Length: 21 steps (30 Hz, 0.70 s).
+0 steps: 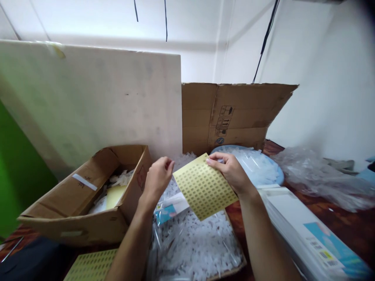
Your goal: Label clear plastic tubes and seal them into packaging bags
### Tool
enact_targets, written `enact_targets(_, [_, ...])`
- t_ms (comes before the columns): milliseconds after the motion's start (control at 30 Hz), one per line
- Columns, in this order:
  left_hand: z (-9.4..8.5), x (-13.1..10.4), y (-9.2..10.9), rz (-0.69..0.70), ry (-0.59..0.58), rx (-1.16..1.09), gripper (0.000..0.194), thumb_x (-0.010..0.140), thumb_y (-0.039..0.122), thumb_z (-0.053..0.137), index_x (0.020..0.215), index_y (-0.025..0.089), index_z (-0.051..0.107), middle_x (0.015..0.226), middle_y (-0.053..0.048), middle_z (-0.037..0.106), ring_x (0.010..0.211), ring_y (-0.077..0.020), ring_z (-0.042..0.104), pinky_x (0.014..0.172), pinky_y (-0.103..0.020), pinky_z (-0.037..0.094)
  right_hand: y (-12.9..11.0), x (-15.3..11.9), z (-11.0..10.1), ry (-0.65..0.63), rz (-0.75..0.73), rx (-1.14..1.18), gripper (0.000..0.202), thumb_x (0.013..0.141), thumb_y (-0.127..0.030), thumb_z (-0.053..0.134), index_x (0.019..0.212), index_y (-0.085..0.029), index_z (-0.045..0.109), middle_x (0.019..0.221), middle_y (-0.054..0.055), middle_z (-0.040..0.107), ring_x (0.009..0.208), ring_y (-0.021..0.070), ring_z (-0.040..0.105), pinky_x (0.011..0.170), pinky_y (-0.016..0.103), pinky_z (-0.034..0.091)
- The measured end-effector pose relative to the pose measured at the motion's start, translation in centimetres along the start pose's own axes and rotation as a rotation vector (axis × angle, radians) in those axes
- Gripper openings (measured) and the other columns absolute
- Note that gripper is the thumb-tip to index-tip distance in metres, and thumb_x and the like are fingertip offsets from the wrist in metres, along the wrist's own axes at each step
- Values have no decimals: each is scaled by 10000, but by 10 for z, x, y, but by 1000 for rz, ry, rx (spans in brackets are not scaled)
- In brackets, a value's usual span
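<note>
My right hand [230, 171] grips the upper corner of a yellow sheet of small round stickers [205, 187], held tilted in the air. Something small and whitish shows by its fingers, too unclear to name. My left hand [159, 173] is just left of the sheet, apart from it, with thumb and fingers pinched together; what they hold, if anything, is hidden. Below the sheet, a clear plastic bag [187, 246] is full of small white pieces. A white-and-blue packet [170, 212] lies on it, partly covered by the sheet.
An open cardboard box [84, 226] on the left contains papers and plastic. Another sticker sheet [90, 267] lies at front left. A blue basin [279, 175] of clear plastic pieces stands behind my right hand. White boxes [301, 222] and crumpled plastic film [319, 175] occupy the right.
</note>
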<state>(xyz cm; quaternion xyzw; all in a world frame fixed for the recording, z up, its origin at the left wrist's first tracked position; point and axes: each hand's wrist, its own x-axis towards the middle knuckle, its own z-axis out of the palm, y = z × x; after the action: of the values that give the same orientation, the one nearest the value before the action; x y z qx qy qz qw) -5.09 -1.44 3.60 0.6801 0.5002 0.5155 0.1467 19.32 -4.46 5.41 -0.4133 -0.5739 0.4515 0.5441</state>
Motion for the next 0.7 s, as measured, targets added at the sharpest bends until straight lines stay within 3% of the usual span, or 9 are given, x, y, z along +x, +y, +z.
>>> enact_targets(100, [-4, -5, 34, 131, 211, 134, 205, 953, 373, 612, 877, 206, 703, 729, -23, 683, 638, -175, 608, 642, -282, 459, 0, 1, 7, 48, -71, -61, 230, 842, -389, 725, 869, -163, 756, 752, 21, 703, 641, 154, 615, 567, 246, 441])
enact_targets(133, [-3, -8, 44, 157, 222, 106, 206, 954, 373, 621, 877, 200, 705, 714, -18, 680, 611, -163, 601, 627, -274, 466, 0, 1, 11, 65, -101, -88, 224, 856, -384, 715, 875, -165, 758, 768, 22, 709, 661, 157, 622, 582, 248, 449])
enact_targets(233, [8, -20, 64, 192, 93, -66, 175, 944, 342, 653, 908, 185, 722, 790, -31, 720, 610, -143, 629, 577, -245, 497, -2, 0, 24, 91, -211, -170, 215, 898, -363, 676, 907, -166, 761, 830, 33, 731, 734, 173, 647, 645, 260, 481])
enact_targets(300, [18, -26, 68, 187, 62, -140, 145, 942, 310, 659, 958, 183, 729, 889, -51, 738, 680, -148, 663, 599, -241, 532, -4, -1, 34, 94, -295, -213, 208, 925, -343, 647, 938, -169, 760, 878, 44, 747, 795, 189, 669, 703, 272, 501])
enact_targets(400, [27, -29, 68, 179, 107, -181, 117, 944, 282, 661, 979, 203, 739, 963, -57, 733, 776, -158, 679, 649, -247, 564, -7, -5, 47, 120, -394, -290, 189, 953, -311, 612, 967, -183, 751, 922, 50, 761, 850, 202, 691, 761, 282, 509])
enact_targets(700, [25, -30, 66, 245, 210, -194, 93, 937, 256, 678, 950, 219, 762, 959, -50, 727, 835, -168, 696, 675, -258, 610, -6, -11, 62, 108, -532, -454, 229, 984, -212, 528, 1082, -208, 736, 984, 65, 777, 865, 214, 713, 784, 308, 515])
